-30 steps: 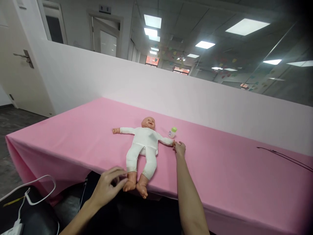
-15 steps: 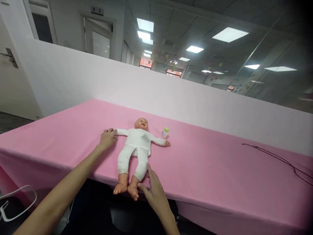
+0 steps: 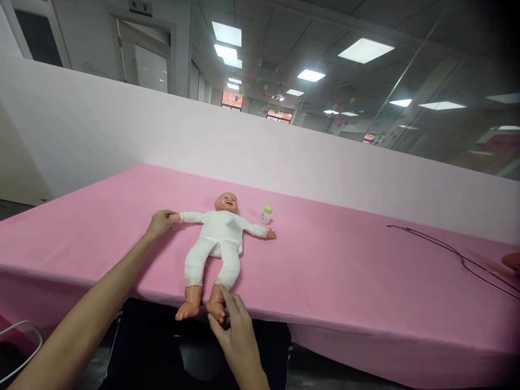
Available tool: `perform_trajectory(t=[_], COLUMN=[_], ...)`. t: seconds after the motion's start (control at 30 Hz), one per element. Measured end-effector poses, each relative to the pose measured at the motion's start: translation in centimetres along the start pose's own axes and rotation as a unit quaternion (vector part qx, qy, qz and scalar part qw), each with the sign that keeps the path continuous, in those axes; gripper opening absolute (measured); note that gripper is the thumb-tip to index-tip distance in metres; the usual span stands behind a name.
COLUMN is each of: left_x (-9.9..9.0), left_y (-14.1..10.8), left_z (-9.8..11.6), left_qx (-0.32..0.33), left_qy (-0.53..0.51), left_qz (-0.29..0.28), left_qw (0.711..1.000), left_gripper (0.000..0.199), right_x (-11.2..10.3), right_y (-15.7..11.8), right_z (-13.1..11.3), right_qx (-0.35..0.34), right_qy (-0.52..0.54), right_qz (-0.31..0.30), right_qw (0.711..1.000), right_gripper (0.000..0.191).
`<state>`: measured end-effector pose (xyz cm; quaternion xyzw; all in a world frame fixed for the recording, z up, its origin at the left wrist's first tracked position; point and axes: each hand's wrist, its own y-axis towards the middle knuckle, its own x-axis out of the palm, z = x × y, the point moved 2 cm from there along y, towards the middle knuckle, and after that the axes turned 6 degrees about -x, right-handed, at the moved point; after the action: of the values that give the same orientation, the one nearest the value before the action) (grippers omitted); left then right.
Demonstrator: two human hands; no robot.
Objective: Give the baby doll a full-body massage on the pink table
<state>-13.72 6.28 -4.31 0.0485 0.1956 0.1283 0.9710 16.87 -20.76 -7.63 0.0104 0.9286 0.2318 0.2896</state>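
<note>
A baby doll (image 3: 221, 230) in a white suit lies on its back on the pink-covered table (image 3: 317, 271), head toward the wall and feet over the front edge. Its arms stretch out to both sides. My left hand (image 3: 161, 222) pinches the doll's hand at the left. Around the doll's foot on the right, my right hand (image 3: 239, 330) is closed, thumb at the toes and fingers by the ankle. Part of that foot is hidden behind my fingers. The doll's other foot rests free beside it.
A small bottle with a green cap (image 3: 266, 214) stands by the doll's outstretched right-side arm. Dark thin cables (image 3: 442, 247) run along the table's right part. Behind the table rises a low white wall (image 3: 260, 146) with glass above. A white cable (image 3: 28, 346) loops at lower left.
My left hand has closed on the doll's hand. My right hand has moved down from beside the leg and taken hold of the foot. The view has shifted right.
</note>
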Motion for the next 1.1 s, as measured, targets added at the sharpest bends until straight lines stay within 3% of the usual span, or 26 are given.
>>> perform_trajectory(t=[0.13,0.3,0.37,0.43,0.53,0.67,0.77,0.9,1.0,1.1], left_x=[0.8,3.9,5.2,6.4,8.0,10.1,11.4,12.4,12.3,11.5], left_y=[0.1,0.6,0.8,0.9,0.7,-0.2,-1.0,-1.6,-1.6,-1.0], left_z=[1.4,3.3,4.2,5.3,6.8,7.5,7.1,6.6,6.6,6.4], left_qx=[-0.032,-0.064,-0.055,-0.019,0.041,0.103,0.142,0.154,0.142,0.105], left_qy=[-0.198,-0.341,-0.343,-0.337,-0.335,-0.262,-0.184,-0.141,-0.161,-0.249], left_qz=[0.022,0.100,0.138,0.152,0.125,0.099,0.038,-0.027,-0.026,0.013], left_qw=[0.980,0.932,0.928,0.929,0.933,0.954,0.972,0.978,0.976,0.963], left_gripper=[0.041,0.036,0.030,0.026,0.027,0.031,0.029,0.029,0.028,0.030], right_x=[-0.1,-0.4,-1.1,-2.2,-4.2,-6.1,-5.6,-3.8,-4.0,-6.0], right_y=[-1.2,-0.8,0.2,1.5,3.8,8.1,12.2,17.0,17.9,15.4], right_z=[1.1,1.6,1.3,1.3,1.7,2.0,2.1,3.0,3.1,2.5], right_qx=[0.047,0.170,0.173,0.156,0.133,0.107,0.092,0.094,0.097,0.101], right_qy=[0.183,0.372,0.416,0.438,0.441,0.393,0.343,0.335,0.344,0.340], right_qz=[0.109,0.292,0.340,0.361,0.334,0.208,0.113,0.073,0.086,0.104], right_qw=[0.976,0.864,0.826,0.808,0.822,0.889,0.928,0.935,0.930,0.929], right_gripper=[0.035,0.053,0.052,0.053,0.059,0.060,0.057,0.059,0.060,0.060])
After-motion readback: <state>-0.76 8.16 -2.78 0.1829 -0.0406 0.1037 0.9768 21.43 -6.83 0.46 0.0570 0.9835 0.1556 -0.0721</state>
